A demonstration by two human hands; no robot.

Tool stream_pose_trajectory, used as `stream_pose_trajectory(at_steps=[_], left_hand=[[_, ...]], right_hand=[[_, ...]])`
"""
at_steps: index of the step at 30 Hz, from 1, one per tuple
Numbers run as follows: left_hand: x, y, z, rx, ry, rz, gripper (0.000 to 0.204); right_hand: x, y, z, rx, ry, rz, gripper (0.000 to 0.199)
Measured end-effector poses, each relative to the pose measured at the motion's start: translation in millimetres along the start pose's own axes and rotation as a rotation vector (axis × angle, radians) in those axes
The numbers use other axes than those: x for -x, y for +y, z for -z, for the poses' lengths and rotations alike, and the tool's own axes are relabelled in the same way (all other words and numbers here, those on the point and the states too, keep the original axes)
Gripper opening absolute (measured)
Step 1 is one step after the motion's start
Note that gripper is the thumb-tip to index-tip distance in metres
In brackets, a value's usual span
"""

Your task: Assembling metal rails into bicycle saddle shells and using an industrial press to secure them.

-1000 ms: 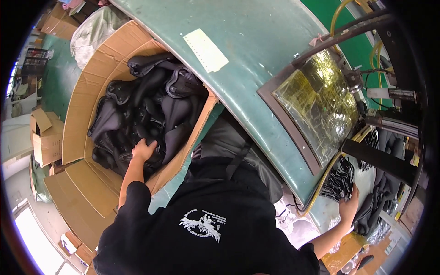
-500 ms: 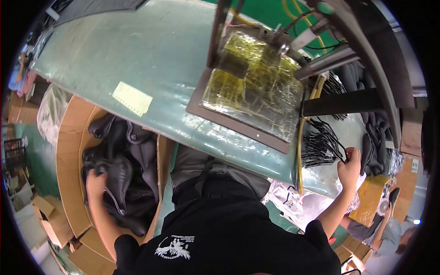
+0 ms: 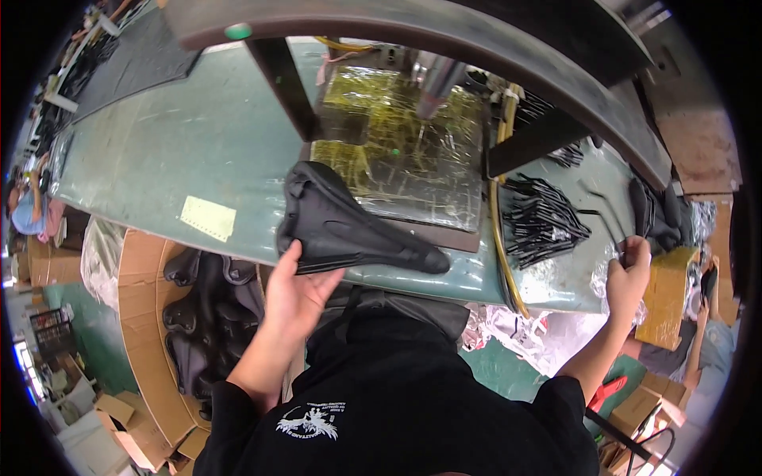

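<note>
My left hand (image 3: 295,290) grips the wide rear of a black bicycle saddle (image 3: 347,224) and holds it over the near edge of the green workbench (image 3: 190,151), its nose pointing right. Behind the saddle lies a dark plate covered in yellowish film (image 3: 413,155) under a metal press post (image 3: 439,79). My right hand (image 3: 627,278) is closed on a thin bent black metal rod (image 3: 601,210) at the bench's right end, beside a heap of black metal rods (image 3: 544,218).
An open cardboard box (image 3: 143,317) holding several more black saddles (image 3: 208,317) stands on the floor at my left. A stack of black saddles (image 3: 659,210) and a yellow carton (image 3: 667,293) sit at the far right. Other people work at the left and right edges.
My left hand has lifted a saddle out of the cardboard box and brought it up over the bench. My right hand has moved off the rod heap to a bent rod.
</note>
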State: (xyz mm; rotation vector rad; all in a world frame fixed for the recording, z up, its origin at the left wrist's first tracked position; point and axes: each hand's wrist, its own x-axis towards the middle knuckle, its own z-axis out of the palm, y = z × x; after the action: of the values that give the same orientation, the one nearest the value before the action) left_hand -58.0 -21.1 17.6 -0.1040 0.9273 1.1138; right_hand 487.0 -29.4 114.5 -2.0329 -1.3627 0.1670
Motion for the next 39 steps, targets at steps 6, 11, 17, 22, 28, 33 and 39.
stream_pose_trajectory(at_steps=[6, 11, 17, 22, 28, 33, 39], left_hand=[[48, 12, -24, -0.71, -0.548, 0.264, 0.038], [-11, 62, -83, -1.795, -0.321, -1.425, 0.062], [-58, 67, -91, -1.919, -0.478, -1.094, 0.058], [-39, 49, -87, -1.744, -0.644, -0.574, 0.041], [-31, 10, -35, -1.125, -0.597, -0.148, 0.036], [-17, -7, -15, -1.121, -0.729, -0.228, 0.051], [-15, -1, -8, -1.035, -0.778, -0.124, 0.049]], right_hand=[[42, -41, 5, -0.425, -0.124, 0.084, 0.075], [66, -67, -61, -0.253, -0.452, 0.104, 0.054], [73, -106, -72, -0.819, -0.443, 0.209, 0.072], [96, -119, -101, -0.722, -0.739, 0.356, 0.067], [101, -133, -121, -0.483, -0.782, 0.722, 0.073], [105, -126, -124, -0.413, -0.781, 0.734, 0.076], [113, -125, -127, -0.385, -0.709, 0.769, 0.041]])
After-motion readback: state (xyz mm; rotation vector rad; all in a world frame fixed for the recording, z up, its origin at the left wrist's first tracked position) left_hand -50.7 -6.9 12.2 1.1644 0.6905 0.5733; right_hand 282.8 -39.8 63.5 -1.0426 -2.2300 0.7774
